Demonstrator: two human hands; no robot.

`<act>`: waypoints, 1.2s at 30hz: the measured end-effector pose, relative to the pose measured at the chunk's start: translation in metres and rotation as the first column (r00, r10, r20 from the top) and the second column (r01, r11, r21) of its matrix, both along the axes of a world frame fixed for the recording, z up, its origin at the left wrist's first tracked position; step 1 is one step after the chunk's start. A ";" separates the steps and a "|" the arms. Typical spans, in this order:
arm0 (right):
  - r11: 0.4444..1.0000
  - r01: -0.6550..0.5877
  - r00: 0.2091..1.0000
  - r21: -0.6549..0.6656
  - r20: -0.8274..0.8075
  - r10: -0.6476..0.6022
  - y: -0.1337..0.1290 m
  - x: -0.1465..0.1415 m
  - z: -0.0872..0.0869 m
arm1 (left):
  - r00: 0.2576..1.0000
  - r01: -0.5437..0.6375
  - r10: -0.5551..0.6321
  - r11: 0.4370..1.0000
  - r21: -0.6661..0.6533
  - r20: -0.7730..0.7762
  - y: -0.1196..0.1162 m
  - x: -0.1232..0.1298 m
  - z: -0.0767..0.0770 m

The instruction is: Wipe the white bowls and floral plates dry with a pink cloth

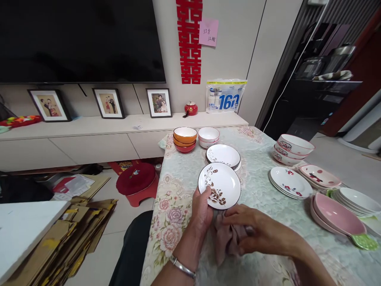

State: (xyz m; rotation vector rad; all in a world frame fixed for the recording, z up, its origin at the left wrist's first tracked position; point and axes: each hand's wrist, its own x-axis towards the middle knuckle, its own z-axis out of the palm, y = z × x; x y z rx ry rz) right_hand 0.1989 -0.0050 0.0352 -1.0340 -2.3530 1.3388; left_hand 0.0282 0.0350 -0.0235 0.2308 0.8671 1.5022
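Note:
A white plate (223,180) with a dark rim and brown flowers is tilted up in my left hand (202,206), the thumb over its edge. My right hand (256,226) is closed on a greyish-pink cloth (228,242) just below the plate's lower rim. Part of the cloth hangs down toward the table; some fingers are hidden in its folds. Right behind the held plate stands a stack of similar dark-rimmed plates (223,153).
Orange and red bowls (185,137) and white bowls (208,135) stand at the table's far left. To the right are stacked large bowls (293,147), flowered plates (290,180), pink dishes (339,212) and small white plates (360,198). A red stool (138,182) stands left of the table.

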 end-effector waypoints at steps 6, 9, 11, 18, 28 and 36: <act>0.994 -0.014 0.999 0.107 0.053 0.008 -0.007 -0.031 -0.006 | 1.000 0.007 -0.007 0.998 -0.056 0.005 -0.003 0.004 0.003; 0.997 -0.063 0.989 0.037 -0.134 0.068 -0.006 -0.013 0.008 | 0.997 0.070 -0.069 0.996 -0.055 0.032 -0.004 0.004 0.007; 0.998 0.041 0.979 0.055 -0.203 -0.029 -0.004 0.004 0.018 | 0.989 0.130 -0.129 0.991 -0.009 0.071 -0.006 0.004 0.007; 0.724 0.568 0.819 0.392 -0.179 -0.545 0.016 0.032 -0.005 | 0.955 0.280 -0.282 0.959 0.039 0.090 -0.013 0.008 -0.004; 0.629 0.453 0.796 0.632 0.032 -0.605 0.022 -0.006 -0.042 | 0.927 0.375 -0.374 0.919 0.124 -0.030 -0.026 0.014 0.001; 0.955 0.187 0.982 0.228 -0.060 -0.178 0.008 -0.018 -0.017 | 0.938 0.346 -0.344 0.935 -0.080 0.043 -0.022 0.014 0.010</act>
